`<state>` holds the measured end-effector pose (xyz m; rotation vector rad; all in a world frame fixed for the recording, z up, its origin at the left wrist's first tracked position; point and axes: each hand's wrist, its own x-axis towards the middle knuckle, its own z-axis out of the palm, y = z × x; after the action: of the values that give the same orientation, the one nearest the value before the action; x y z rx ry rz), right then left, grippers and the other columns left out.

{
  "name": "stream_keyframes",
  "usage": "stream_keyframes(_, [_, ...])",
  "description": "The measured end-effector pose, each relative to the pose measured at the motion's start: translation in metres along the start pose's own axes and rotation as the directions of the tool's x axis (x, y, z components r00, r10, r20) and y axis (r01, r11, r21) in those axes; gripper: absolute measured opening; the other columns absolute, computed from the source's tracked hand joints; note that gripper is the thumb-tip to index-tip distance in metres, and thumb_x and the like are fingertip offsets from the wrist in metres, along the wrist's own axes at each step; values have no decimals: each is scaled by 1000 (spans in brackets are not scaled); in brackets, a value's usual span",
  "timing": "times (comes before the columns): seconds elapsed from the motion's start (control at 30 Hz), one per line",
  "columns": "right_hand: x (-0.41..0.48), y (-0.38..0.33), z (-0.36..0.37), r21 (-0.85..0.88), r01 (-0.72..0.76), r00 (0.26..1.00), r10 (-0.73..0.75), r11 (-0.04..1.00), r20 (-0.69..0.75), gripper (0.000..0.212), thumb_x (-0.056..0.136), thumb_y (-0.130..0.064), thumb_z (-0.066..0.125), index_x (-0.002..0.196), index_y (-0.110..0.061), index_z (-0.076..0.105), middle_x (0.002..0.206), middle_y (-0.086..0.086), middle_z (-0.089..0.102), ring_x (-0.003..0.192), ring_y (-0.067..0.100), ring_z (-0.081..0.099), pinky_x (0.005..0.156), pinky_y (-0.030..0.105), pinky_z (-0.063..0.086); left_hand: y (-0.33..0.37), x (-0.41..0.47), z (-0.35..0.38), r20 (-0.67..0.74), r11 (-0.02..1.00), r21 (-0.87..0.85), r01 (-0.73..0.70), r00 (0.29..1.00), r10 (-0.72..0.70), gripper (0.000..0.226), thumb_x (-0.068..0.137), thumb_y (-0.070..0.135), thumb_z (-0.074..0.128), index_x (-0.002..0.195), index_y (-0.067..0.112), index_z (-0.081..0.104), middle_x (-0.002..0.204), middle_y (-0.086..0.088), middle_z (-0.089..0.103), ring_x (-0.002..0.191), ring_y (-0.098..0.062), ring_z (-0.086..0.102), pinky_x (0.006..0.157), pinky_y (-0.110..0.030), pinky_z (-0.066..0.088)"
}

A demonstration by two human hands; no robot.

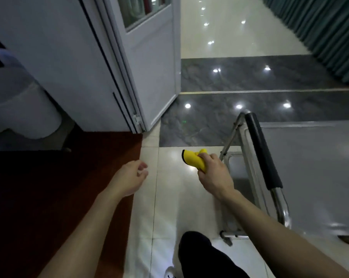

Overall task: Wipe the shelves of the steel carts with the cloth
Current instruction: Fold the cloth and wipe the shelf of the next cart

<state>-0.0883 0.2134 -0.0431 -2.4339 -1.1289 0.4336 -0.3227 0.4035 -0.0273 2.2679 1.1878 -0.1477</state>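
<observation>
- Right hand (213,173): fingers curled tight around the bunched yellow cloth (193,159), held above the pale floor tiles (169,197), just left of the steel cart (310,167).
- Left hand (130,177): holds nothing — fingers loosely curled, over the edge of the red mat (89,167).
- Steel cart: top shelf at right; black-padded handle (262,151) faces the person.
- White door (149,57) stands ajar ahead.

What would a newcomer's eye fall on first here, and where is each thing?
The bright yellow cloth, gripped in the right hand near the middle, stands out against the pale floor tiles. Just right of it is the steel cart with its black-padded handle; the left hand hangs empty by the red-brown mat.
</observation>
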Motion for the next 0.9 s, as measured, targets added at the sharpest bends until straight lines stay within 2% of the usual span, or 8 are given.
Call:
stream_keyframes(0.13, [68,8,3,32,-81,990,84,996,-116,50,96,-20,68,144,-24,56,122,9,60,103,38,63,80,44,50,30,100,-24,21,983,120,-140,990,139,31,107,42,61,135,32,67,128,9,68,107,-10,66,95,-37,60])
stream_keyframes(0.3, [189,11,2,151,-178,958,206,972,-199,52,96,-18,69,145,-22,57,129,11,59,105,38,63,83,48,55,61,244,-59,119,931,228,-286,957,265,32,107,44,60,135,31,67,130,8,69,108,-12,67,95,-38,58])
stream_keyframes(0.43, [271,6,-17,181,-242,938,277,953,-206,50,97,-16,68,146,-20,58,129,12,60,105,41,63,80,45,51,92,349,-95,232,914,207,-348,925,300,29,106,39,62,131,26,70,123,3,73,106,-15,70,91,-37,59])
stream_keyframes(0.6, [359,10,-53,196,-305,900,349,932,-261,47,98,-16,67,145,-20,59,130,10,59,106,39,64,83,46,52,157,479,-126,266,867,151,-475,864,427,25,106,31,65,127,19,72,116,0,75,98,-18,69,84,-31,53])
stream_keyframes(0.73, [418,26,-74,228,-343,853,404,911,-332,49,98,-11,69,146,-17,61,137,10,59,112,36,64,87,46,53,236,576,-128,337,823,44,-566,784,521,23,106,40,66,121,26,74,106,9,75,95,-12,70,87,-34,58])
stream_keyframes(0.83, [457,39,-87,235,-391,794,456,890,-403,54,96,-11,70,148,-18,59,142,8,57,113,34,64,90,44,53,310,636,-112,416,773,-107,-626,678,606,37,104,56,64,118,24,77,110,8,77,103,-12,71,92,-34,56])
stream_keyframes(0.9, [477,44,-96,264,-462,730,532,847,-429,59,94,-12,72,151,-20,56,147,6,53,116,33,63,92,45,54,360,657,-95,516,764,-192,-616,599,613,48,101,66,62,110,22,79,99,11,76,91,-8,69,81,-30,54])
